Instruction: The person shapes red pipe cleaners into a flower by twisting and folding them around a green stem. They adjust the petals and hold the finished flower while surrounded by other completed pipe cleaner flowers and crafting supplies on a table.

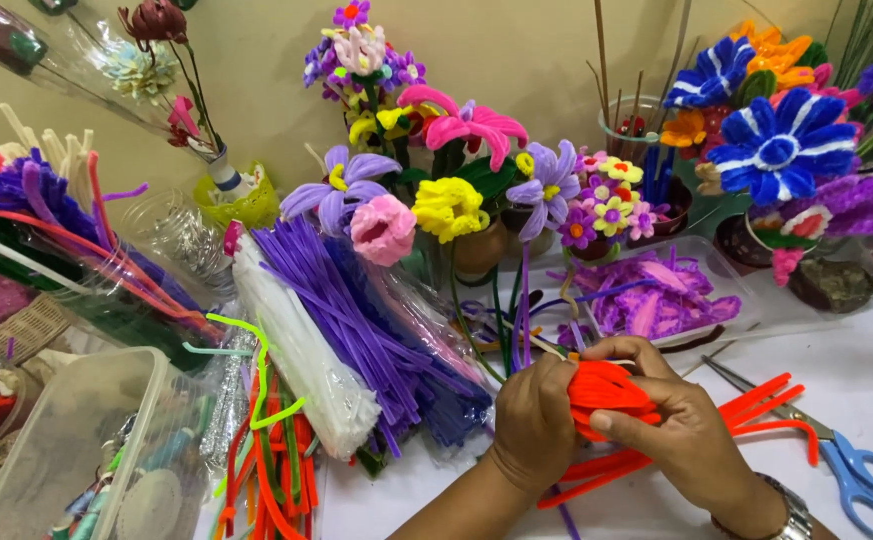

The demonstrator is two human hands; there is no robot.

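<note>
Both hands meet low centre on the white table (857, 370). Left hand (535, 420) is closed around the left side of a bundle of looped orange pipe cleaners (607, 392), knuckles toward the camera. Right hand (679, 420) clamps the same bundle from the right: thumb pressed on its front, fingers curled over the top. The bundle sits between the two palms, just above the table; whether it touches the surface, cannot tell

Loose orange pipe cleaner ends (769, 400) fan out right from under the right hand and lie flat on the table. Wristwatch (792, 512) on the right wrist

Blue-handled scissors (862, 470) lie on the table just right of the right hand, blades pointing up-left toward the orange ends, not touched

Behind the hands: clear tray of purple bits (657, 298), near. Left of the hands: bag of purple pipe cleaners (367, 320) and a bag of white ones (297, 350) beside it, both angled. Further left, loose red and green pipe cleaners (267, 450) and a clear plastic box (77, 440) at the lower left corner

Back row against the wall: pots of finished pipe cleaner flowers, pink and yellow ones (437, 190) centre, blue-white ones (777, 140) at right, well apart from the hands
</note>
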